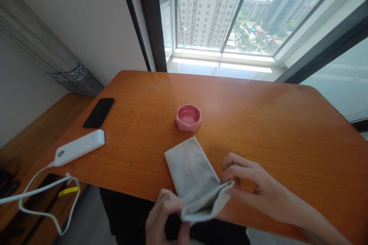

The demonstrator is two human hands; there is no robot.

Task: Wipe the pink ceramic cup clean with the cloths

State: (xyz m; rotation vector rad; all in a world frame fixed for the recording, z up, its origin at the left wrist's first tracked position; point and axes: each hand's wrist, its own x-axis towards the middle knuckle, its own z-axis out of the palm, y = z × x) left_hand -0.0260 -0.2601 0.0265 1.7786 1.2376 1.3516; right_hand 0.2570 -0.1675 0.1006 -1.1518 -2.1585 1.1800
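A light grey cloth pouch (191,166) lies on the wooden table near its front edge, with its near end raised and gaping. My left hand (166,214) pinches the left corner of that open end, just past the table's edge. At the right corner, my right hand (250,183) grips the rim between thumb and fingers. The inside of the pouch looks shadowed, and I cannot tell whether anything is in it. Just beyond the pouch's far corner sits a pink faceted ashtray (189,118).
A black phone (99,113) lies at the table's left side. Nearer me is a white power strip or power bank (79,147), its white cable (43,191) hanging off the edge. Behind the wooden table (276,122) stands a window (212,15); a grey curtain (71,72) hangs at left.
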